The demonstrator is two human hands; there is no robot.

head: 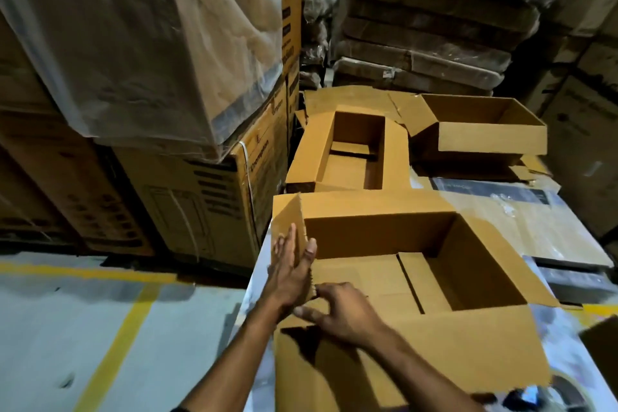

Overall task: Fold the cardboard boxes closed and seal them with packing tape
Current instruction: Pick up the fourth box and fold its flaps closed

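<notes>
Dim warm light; soft blur throughout; wide-angle bending at edges; dark corners.

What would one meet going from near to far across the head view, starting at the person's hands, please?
Right hand → left hand on the side flap → nearest open box → second open box → stack of flattened cardboard.

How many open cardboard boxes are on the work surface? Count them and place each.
3. The nearest box is under both hands, the middle box lies behind it, and the far box sits at the back right. Others may be hidden outside the view.
</notes>
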